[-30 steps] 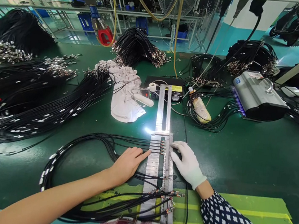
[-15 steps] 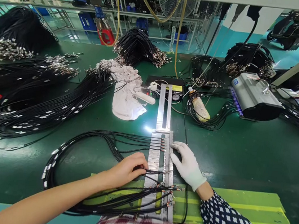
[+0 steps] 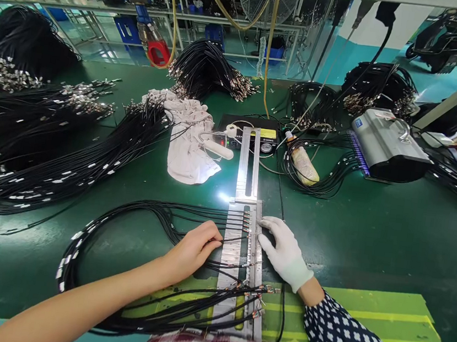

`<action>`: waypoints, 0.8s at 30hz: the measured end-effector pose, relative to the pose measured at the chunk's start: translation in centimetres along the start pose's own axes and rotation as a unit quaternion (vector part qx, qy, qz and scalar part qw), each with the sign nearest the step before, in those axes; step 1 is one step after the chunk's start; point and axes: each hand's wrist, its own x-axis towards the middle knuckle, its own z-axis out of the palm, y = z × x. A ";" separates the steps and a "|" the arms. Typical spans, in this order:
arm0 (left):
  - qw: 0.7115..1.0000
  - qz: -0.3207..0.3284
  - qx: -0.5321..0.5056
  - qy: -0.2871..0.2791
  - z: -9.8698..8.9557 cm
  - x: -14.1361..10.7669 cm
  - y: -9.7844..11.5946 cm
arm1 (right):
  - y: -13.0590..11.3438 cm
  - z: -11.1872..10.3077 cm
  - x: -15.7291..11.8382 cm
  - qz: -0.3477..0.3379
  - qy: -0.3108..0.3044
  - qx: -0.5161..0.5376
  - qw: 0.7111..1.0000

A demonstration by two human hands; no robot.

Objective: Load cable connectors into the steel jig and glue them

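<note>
Pinched closed, our left hand (image 3: 191, 248) seems to grip one cable (image 3: 235, 240), whose tip runs out towards three o'clock across the jig (image 3: 230, 253). Seated cables (image 3: 236, 220) lie at one o'clock from the grip; loose cables (image 3: 195, 307) spread at five. Our gloved right hand (image 3: 285, 254) rests at the jig's three o'clock edge, thumb and fingers parted, open.
</note>
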 end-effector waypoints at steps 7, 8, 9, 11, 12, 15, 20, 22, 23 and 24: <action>0.986 0.067 0.137 -0.066 -1.0 0.8 -1.2 | 0.0 0.0 0.0 -0.001 -0.003 -0.001 1.000; 0.980 0.084 0.163 -0.072 -1.2 1.1 -1.3 | 0.0 0.0 0.0 -0.002 -0.003 -0.001 1.000; 0.974 0.099 0.186 -0.079 -1.4 1.3 -1.4 | 0.0 0.0 0.0 -0.003 -0.002 0.000 1.000; 0.964 0.114 0.222 -0.092 -1.7 1.7 -1.5 | 0.0 0.0 0.0 -0.004 0.000 0.003 1.000; 0.960 0.116 0.235 -0.098 -1.9 1.9 -1.5 | 0.0 -0.1 0.0 -0.003 0.000 0.004 1.000; 0.955 0.119 0.250 -0.107 -2.2 2.2 -1.4 | 0.0 -0.1 0.1 -0.002 -0.001 0.006 1.000; 0.959 0.142 0.226 -0.093 -2.1 2.2 -1.8 | 0.0 -0.1 0.2 -0.002 0.002 0.000 1.000; 0.954 0.159 0.243 -0.078 -1.9 2.0 -2.0 | 0.0 -0.1 0.2 -0.003 0.002 -0.001 1.000; 0.950 0.168 0.256 -0.068 -1.8 1.9 -2.1 | 0.0 -0.1 0.2 -0.002 0.002 -0.001 1.000; 0.945 0.177 0.269 -0.060 -1.7 1.8 -2.2 | 0.0 -0.1 0.2 -0.001 0.001 0.001 1.000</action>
